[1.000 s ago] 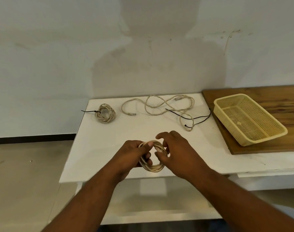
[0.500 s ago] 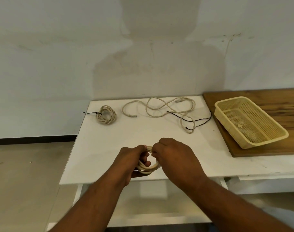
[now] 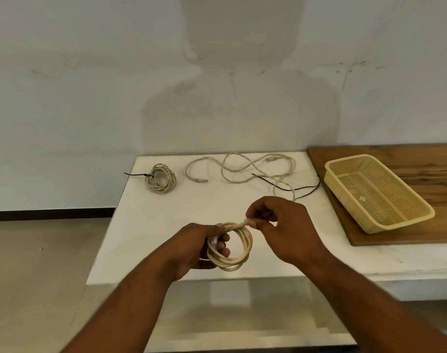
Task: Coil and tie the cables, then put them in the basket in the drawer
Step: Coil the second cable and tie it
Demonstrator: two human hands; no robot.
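Note:
A beige cable wound into a coil [image 3: 239,253] hangs just above the white table's front edge. My left hand [image 3: 195,250] grips the coil's left side, fingers through its middle. My right hand [image 3: 281,225] pinches the cable's free end at the top of the coil. A second beige coil [image 3: 161,178] bound with a black tie lies at the table's back left. A loose beige cable [image 3: 245,166] sprawls along the back, with thin black ties [image 3: 291,187] lying over and beside it. The yellow mesh basket [image 3: 344,197] sits empty at the right.
The basket rests on a wooden board [image 3: 421,171] that covers the right part of the white table [image 3: 151,225]. A pale wall stands right behind the table. Bare floor lies to the left. No drawer is in view.
My right hand has come off the coil's side and risen, now pinching the cable's end at the top. The coil has opened into a wider ring in my left hand.

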